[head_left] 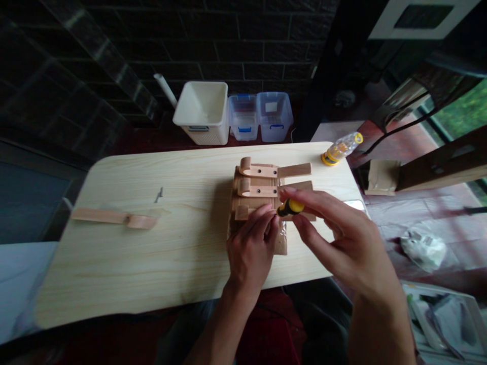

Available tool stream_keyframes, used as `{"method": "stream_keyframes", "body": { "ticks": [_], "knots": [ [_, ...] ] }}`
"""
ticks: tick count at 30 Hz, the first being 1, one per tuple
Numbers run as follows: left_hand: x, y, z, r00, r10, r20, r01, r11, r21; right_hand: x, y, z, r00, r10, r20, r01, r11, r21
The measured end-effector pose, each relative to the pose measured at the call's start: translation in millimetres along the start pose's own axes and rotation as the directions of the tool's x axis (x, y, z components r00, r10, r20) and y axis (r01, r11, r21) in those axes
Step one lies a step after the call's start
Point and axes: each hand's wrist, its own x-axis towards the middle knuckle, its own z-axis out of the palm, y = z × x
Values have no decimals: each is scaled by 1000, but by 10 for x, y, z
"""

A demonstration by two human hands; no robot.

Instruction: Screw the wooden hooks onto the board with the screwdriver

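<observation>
Fingers of right hand around screwdriver

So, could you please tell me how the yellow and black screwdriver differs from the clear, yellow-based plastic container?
The yellow and black screwdriver is in the right hand; the clear plastic container sits on the pale table. The screwdriver's handle is opaque, the container see-through. Both have yellow parts.

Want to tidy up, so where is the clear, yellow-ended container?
In the head view, the container is at the far right corner of the table, beyond the right hand.
</observation>
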Motion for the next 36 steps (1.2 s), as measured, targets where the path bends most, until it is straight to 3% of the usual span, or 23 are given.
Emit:
{"method": "stream_keyframes", "body": {
  "ticks": [17, 29, 36],
  "knots": [
    [-17, 0, 6, 1000, 2, -5, -2, 1000, -14, 7, -14, 10, 999, -30, -22, 28, 994, -106],
    [-24, -6, 6, 999, -29, 33, 30, 999, -22, -2, -15, 57, 996, 3, -85, -1, 1000, 21],
    [-13, -3, 9, 1000, -19, 13, 19, 1000, -2, 39, -5, 98, 990, -89, -112, 94, 994, 46]
  ]
}}
